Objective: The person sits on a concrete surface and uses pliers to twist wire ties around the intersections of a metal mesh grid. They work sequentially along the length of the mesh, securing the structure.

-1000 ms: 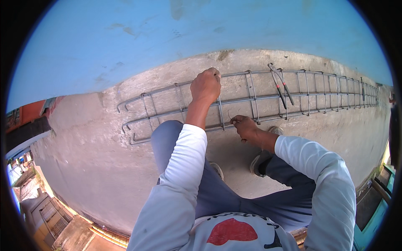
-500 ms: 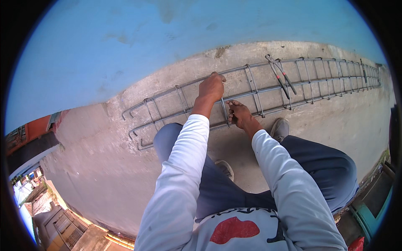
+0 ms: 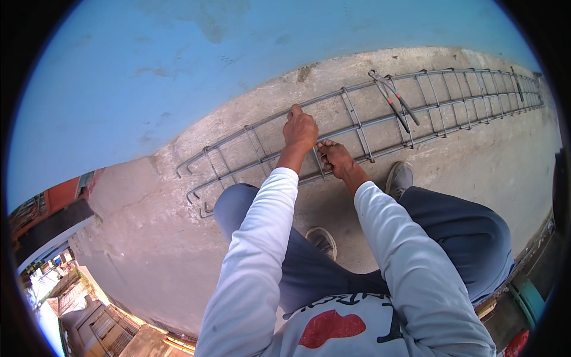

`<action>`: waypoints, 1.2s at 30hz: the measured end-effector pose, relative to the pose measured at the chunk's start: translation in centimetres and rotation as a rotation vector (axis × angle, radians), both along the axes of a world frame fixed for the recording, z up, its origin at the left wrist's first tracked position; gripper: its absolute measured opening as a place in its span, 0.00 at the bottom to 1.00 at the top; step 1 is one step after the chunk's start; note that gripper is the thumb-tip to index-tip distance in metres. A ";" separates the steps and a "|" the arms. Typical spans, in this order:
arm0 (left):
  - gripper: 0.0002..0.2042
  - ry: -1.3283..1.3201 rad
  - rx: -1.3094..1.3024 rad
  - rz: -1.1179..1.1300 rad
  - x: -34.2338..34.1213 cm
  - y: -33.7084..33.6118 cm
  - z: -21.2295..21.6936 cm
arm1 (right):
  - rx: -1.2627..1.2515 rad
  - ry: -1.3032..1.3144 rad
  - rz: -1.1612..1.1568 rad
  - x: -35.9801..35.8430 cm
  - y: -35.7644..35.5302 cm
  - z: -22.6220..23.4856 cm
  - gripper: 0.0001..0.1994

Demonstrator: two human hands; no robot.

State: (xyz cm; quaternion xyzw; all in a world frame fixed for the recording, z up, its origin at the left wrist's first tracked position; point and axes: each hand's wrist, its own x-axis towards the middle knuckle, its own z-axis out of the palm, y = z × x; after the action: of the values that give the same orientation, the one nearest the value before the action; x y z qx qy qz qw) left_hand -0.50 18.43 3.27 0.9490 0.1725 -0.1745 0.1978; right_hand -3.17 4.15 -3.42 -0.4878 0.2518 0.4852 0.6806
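Rebar cage: laid lengthwise on the concrete floor. Left hand: fingers curled at the far bar. Right hand: fingers bent inward near the middle bar. Grip of both: cannot be determined. Pincers rest across the cage.

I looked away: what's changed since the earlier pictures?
The right hand has moved up and left, from the lower bar to the middle bar, near the left hand; its grip is unclear. The right knee has swung outward. The left hand stays near the upper bar; the pliers still lie on the metal cage.
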 end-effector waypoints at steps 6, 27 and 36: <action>0.09 -0.180 -0.091 0.093 -1.6 0.4 -0.9 | -0.147 -0.110 0.015 -0.2 0.6 0.7 0.05; 0.14 -0.163 -0.311 -0.171 -8.9 5.1 0.8 | -0.292 -0.359 0.138 -0.6 1.7 1.9 0.16; 0.25 0.151 -0.509 -0.042 -6.4 5.7 -1.9 | -0.616 -0.798 0.297 -1.4 2.6 -1.0 0.19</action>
State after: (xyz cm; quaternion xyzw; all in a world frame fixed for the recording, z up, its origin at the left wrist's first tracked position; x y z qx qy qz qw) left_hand -6.94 24.10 1.40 0.8564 0.1176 -0.2865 0.4130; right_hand -4.54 6.71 -4.45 -0.8426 0.0320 0.2564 0.4724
